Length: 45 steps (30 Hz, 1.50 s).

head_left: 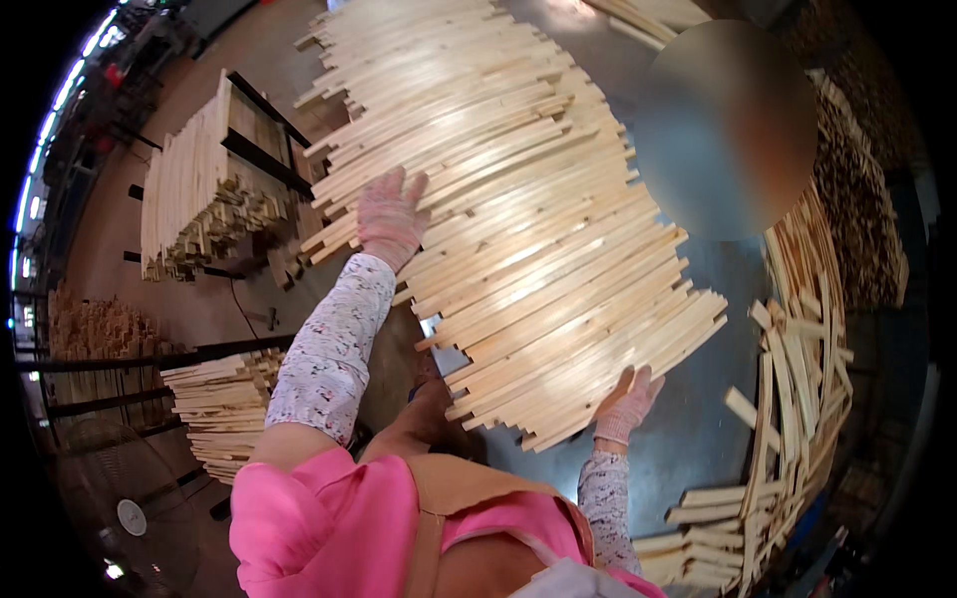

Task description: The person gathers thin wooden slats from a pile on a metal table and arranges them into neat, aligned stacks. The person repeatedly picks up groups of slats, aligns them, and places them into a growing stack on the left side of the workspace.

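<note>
Both gloved hands lie open on the wooden slats (518, 229), left hand (389, 214) flat, right hand (628, 399) at the edge.

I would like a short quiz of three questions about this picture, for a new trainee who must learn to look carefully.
1. True or false: both gloved hands touch the fan of pale wooden slats on the grey metal table.
2. Which hand lies flat on top of the slats, near their left ends?
A. left hand
B. right hand
3. Fill in: the right hand rests at the ____ edge of the fan, the one closest to the person.

Key
1. True
2. A
3. near (lower)
</note>
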Each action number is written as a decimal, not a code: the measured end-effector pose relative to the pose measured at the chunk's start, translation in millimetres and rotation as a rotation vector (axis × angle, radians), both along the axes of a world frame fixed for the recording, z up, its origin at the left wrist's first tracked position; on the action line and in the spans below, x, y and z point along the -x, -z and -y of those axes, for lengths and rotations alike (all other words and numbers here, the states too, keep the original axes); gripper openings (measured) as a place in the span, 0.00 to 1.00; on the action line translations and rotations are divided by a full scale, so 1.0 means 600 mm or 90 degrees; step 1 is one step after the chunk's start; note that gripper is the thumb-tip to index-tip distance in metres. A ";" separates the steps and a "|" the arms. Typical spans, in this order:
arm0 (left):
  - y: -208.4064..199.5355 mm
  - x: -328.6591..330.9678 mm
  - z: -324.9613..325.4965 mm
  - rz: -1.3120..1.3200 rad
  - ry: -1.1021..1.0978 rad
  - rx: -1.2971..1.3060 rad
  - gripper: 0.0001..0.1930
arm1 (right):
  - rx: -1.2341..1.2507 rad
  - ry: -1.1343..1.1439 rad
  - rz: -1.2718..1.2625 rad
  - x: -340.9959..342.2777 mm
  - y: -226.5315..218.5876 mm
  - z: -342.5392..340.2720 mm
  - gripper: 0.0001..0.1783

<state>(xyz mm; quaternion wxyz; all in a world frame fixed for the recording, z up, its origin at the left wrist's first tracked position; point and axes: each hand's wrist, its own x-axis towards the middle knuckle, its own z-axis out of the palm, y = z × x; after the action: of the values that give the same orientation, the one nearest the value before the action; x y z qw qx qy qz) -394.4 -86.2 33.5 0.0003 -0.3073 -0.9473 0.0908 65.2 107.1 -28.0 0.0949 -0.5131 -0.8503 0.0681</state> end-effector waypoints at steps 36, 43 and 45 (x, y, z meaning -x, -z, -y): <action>-0.077 0.449 -0.236 0.568 0.207 -0.269 0.49 | 0.276 0.129 -0.274 0.702 -0.099 0.069 0.59; -0.046 0.436 -0.194 0.512 0.241 -0.300 0.55 | 0.415 0.249 -0.654 0.713 -0.102 0.108 0.64; -0.051 0.407 -0.183 0.615 0.139 -0.373 0.56 | 0.471 0.242 -0.704 0.700 -0.101 0.090 0.64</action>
<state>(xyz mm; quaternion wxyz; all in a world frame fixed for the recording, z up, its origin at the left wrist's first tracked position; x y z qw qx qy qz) -638.9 23.7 64.1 -0.3378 -0.3968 -0.7884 -0.3269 -354.9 53.3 32.9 0.3433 -0.5417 -0.4934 0.5876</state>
